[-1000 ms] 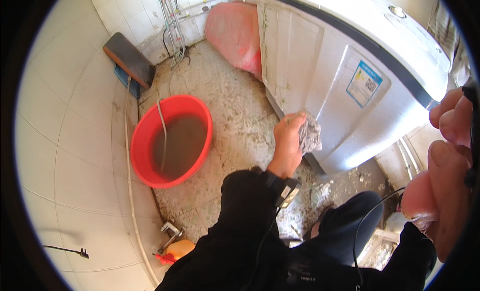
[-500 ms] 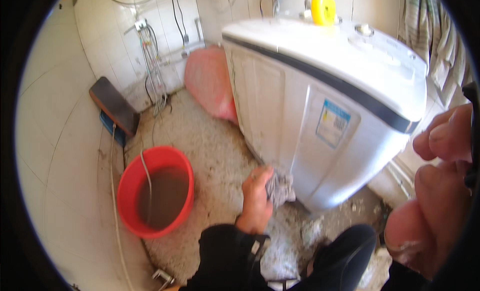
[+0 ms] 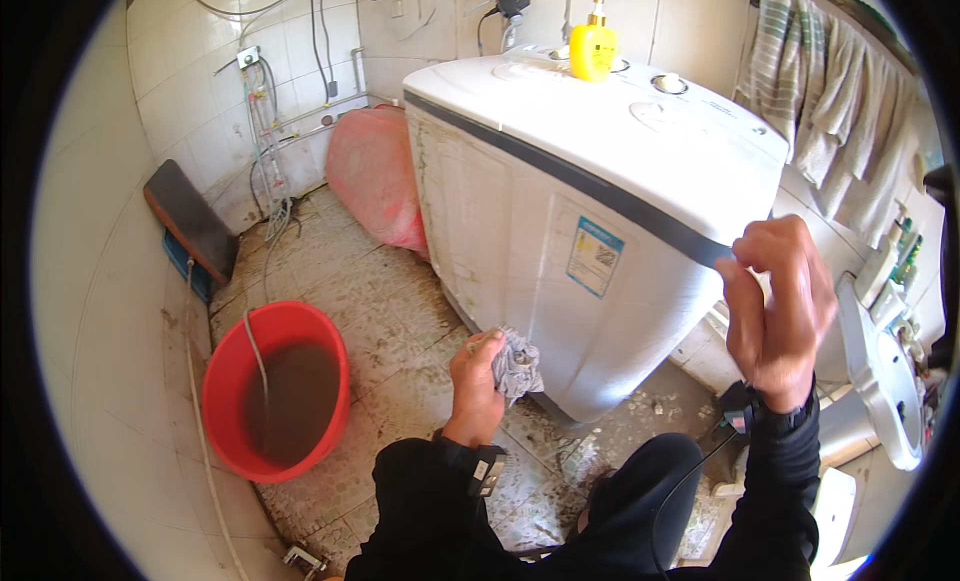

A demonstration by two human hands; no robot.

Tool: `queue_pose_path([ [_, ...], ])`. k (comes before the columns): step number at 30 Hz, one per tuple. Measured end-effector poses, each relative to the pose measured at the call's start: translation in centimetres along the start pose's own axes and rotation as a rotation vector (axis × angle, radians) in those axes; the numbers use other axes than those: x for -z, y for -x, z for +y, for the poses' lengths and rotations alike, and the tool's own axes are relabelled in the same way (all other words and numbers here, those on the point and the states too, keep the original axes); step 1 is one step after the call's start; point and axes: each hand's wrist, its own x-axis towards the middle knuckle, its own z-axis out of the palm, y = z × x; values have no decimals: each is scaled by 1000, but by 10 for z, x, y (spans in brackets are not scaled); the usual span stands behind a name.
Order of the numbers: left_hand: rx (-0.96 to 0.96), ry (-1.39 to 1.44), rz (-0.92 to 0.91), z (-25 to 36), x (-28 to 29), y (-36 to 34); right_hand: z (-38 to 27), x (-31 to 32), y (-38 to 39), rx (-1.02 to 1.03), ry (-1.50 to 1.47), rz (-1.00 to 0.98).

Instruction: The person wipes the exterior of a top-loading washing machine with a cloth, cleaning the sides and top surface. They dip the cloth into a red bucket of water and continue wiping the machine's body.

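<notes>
My left hand grips a crumpled grey cloth low in front of the side of the white washing machine. My right hand is raised at the machine's front right corner, fingers curled in a pinch; whether it touches the machine or holds anything is unclear. A yellow pump bottle stands on the machine's top. To my left, a red basin holds murky water, with a grey hose hanging into it.
A dark board leans against the left wall. A pink bag lies behind the machine. Towels hang at upper right above a white sink. Cords hang on the back wall. The tiled floor is dirty.
The view has tilted up, showing more of the machine top and towels. My right hand, earlier large at the right rim, has moved forward to the machine's corner. My left hand still holds the cloth.
</notes>
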Motion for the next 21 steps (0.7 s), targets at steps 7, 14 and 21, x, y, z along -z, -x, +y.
queue_pose_path([
  [7,-24,-18,-83,-12,-10,-5,58,-19,6,-445,-264,-92],
  [14,-125,-33,-236,-8,-39,4,77,-33,9,-566,-416,-161],
  [21,-242,-164,-368,9,-77,4,71,-30,5,-562,-459,-132],
])
